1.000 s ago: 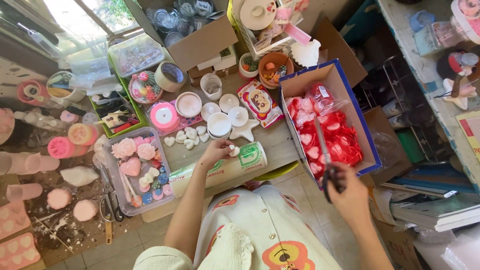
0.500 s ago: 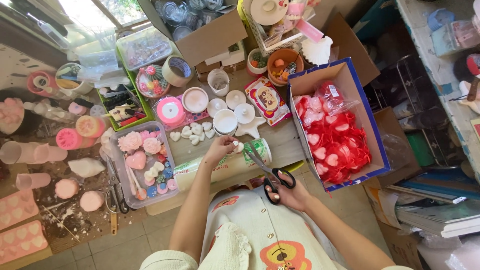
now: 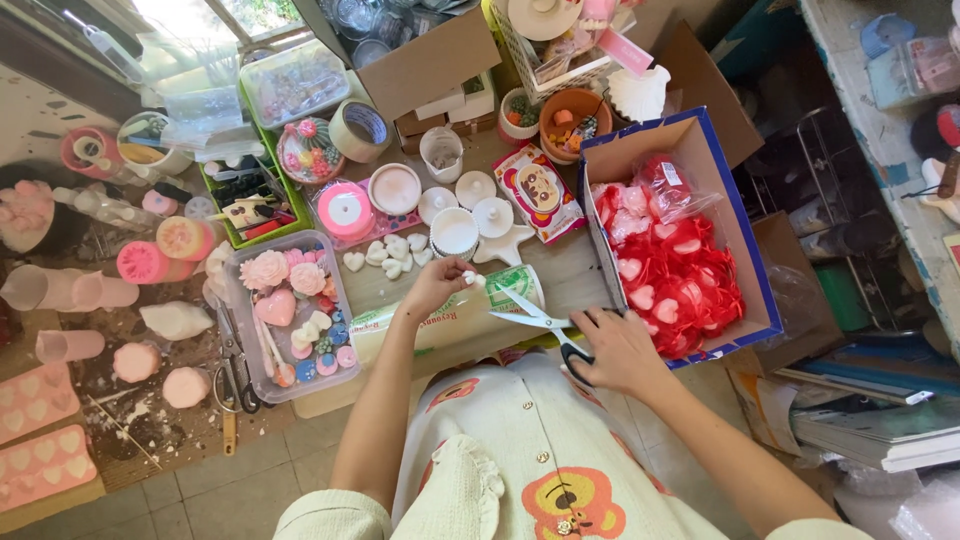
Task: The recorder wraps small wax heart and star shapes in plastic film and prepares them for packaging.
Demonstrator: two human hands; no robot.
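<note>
Cutting step in hand: left hand (image 3: 432, 290) pinched a small white piece (image 3: 468, 277) just left of the blue box (image 3: 760, 300); right hand (image 3: 618, 352) fingers gripped open scissors (image 3: 535, 320) beside it; blades needed closing on the piece.

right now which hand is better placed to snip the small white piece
Right. The right hand holds the scissors, blades open and pointed at the small white piece pinched by the left hand.

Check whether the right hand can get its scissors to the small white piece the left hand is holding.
Probably yes: the right hand holds the scissors open, tips aimed at the white piece in the left hand, with nothing between them.
</note>
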